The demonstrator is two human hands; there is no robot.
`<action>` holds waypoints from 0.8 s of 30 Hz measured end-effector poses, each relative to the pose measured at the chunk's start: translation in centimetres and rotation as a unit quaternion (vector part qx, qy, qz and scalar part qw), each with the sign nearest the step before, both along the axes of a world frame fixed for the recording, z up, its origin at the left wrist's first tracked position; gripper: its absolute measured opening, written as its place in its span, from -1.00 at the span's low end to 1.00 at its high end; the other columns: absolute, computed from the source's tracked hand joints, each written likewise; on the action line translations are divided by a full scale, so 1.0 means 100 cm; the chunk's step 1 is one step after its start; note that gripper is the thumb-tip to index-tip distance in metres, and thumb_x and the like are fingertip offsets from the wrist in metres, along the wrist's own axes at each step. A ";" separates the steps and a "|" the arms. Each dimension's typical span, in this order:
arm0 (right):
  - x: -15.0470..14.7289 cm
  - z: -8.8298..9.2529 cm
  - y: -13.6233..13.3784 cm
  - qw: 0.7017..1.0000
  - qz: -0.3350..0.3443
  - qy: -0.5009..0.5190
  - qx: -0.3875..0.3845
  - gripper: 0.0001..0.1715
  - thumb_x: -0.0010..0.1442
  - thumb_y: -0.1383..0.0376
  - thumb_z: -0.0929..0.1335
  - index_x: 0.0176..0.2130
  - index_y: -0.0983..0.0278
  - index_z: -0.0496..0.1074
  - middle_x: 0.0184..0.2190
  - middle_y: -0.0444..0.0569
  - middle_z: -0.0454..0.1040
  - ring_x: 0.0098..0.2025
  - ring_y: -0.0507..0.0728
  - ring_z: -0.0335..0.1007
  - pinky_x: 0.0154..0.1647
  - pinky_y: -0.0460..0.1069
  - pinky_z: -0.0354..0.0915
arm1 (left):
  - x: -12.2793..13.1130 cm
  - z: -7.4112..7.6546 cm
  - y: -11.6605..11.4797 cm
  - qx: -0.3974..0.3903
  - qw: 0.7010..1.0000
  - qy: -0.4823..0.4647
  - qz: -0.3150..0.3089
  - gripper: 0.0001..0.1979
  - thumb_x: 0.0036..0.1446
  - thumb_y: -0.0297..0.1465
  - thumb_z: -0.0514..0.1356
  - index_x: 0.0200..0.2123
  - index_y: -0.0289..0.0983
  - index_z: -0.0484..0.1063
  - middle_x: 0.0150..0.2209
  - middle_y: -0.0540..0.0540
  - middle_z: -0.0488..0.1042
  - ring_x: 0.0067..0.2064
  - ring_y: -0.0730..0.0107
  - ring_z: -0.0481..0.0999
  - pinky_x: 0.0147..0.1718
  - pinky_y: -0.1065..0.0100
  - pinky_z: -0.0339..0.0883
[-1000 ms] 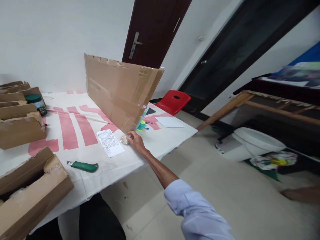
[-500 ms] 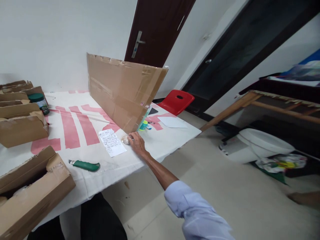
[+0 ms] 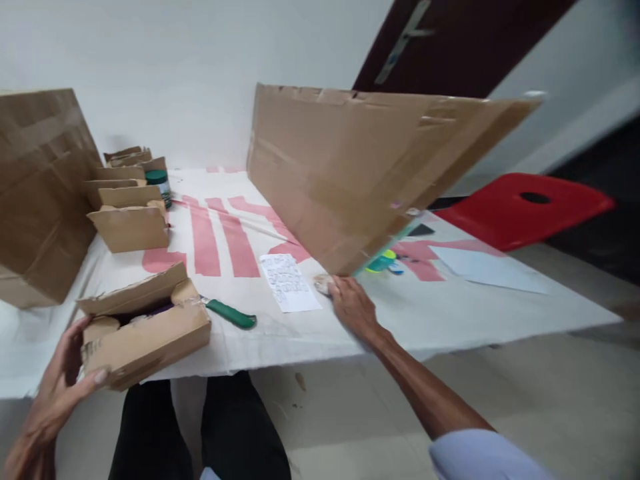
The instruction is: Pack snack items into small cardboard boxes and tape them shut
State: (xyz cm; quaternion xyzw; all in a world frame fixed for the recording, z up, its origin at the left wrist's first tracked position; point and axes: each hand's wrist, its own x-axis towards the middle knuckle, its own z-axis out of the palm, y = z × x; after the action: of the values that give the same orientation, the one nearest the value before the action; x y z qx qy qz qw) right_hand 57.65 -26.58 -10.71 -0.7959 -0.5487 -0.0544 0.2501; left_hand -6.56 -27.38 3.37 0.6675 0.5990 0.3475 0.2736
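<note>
My left hand (image 3: 63,380) grips the left end of a small open cardboard box (image 3: 160,343) at the table's front edge, thumb on the near side. Something purple or dark shows inside, mostly hidden by the walls. My right hand (image 3: 356,308) rests on the table with fingers closed around a small pale, crumpled thing (image 3: 321,285), too blurred to name. Just left of it lies a white paper (image 3: 290,283) with handwritten marks. A green utility knife (image 3: 233,315) lies against the box's right end. Behind my right hand stands a large cardboard panel (image 3: 340,167).
Several small cardboard boxes (image 3: 131,230) and a green-lidded jar (image 3: 159,187) stand at the back left, beside a big carton (image 3: 40,193). Yellow-green tape (image 3: 381,261) and a white sheet (image 3: 485,268) lie right of the panel. A red chair (image 3: 525,208) is beyond the table (image 3: 400,320).
The view has swung left, bringing the big carton and my left hand on the small box into sight. My right hand stays beside the marked paper.
</note>
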 end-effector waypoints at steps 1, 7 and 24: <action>0.001 -0.002 -0.002 1.000 -0.003 -0.010 -0.012 -0.40 0.44 0.14 0.11 0.17 0.37 0.48 0.11 0.30 0.51 0.15 0.34 0.42 0.26 0.20 0.31 | 0.001 0.000 0.000 -0.015 0.999 -0.027 -0.008 0.00 -0.02 0.18 0.39 0.40 -0.09 0.21 0.45 -0.20 0.27 0.51 -0.33 0.12 0.36 -0.17 0.29; -0.005 0.006 -0.014 0.995 -0.050 -0.070 -0.046 -0.26 0.44 0.07 0.09 0.28 0.49 0.40 0.07 0.48 0.50 0.10 0.51 0.46 0.08 0.32 0.39 | 0.008 0.003 -0.006 -0.053 0.986 -0.129 -0.088 0.12 -0.11 0.11 0.49 0.43 -0.13 0.16 0.48 -0.34 0.18 0.46 -0.31 0.21 0.31 -0.03 0.34; -0.319 0.204 0.004 0.811 0.577 0.092 0.030 -0.74 0.46 0.29 0.32 0.01 0.24 0.58 -0.05 0.09 0.61 0.02 0.22 0.52 0.10 0.17 0.48 | 0.017 0.009 -0.017 -0.067 0.980 -0.150 -0.115 0.09 -0.04 0.06 0.47 0.44 -0.14 0.09 0.48 -0.35 0.14 0.49 -0.32 0.14 0.34 -0.14 0.24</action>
State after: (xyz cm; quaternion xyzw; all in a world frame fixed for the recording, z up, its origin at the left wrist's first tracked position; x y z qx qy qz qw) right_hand 25.78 -26.21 9.65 -0.3266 -0.8796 0.1569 0.3082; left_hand -4.90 -29.10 4.28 0.6522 0.4924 0.3693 0.4425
